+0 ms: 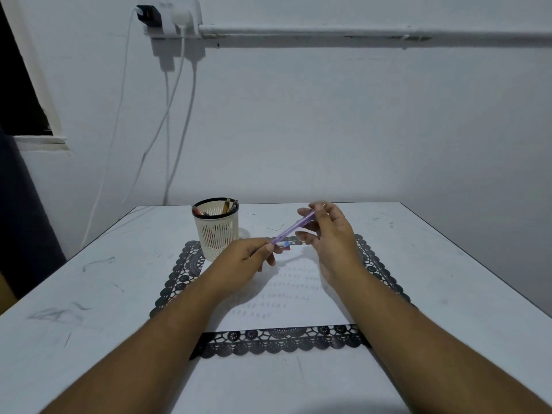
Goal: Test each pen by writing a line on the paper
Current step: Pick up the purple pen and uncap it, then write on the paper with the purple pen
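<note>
A purple pen (pixel 291 230) is held in the air above the paper, slanting up to the right. My left hand (pixel 249 258) pinches its lower end near a small blue and red part (pixel 285 245). My right hand (pixel 327 234) holds the upper end between thumb and fingers. The white paper (pixel 286 306) lies below on a black lace mat (pixel 280 340), with several rows of small written marks on it. A cream slotted pen cup (pixel 216 231) holding several pens stands left of my hands, at the mat's far left corner.
The white table (pixel 89 294) bears grey scuffs and runs to a white wall at the back. White cables (pixel 167 130) hang from a wall socket down behind the table's far left corner. A dark window opening is at the left.
</note>
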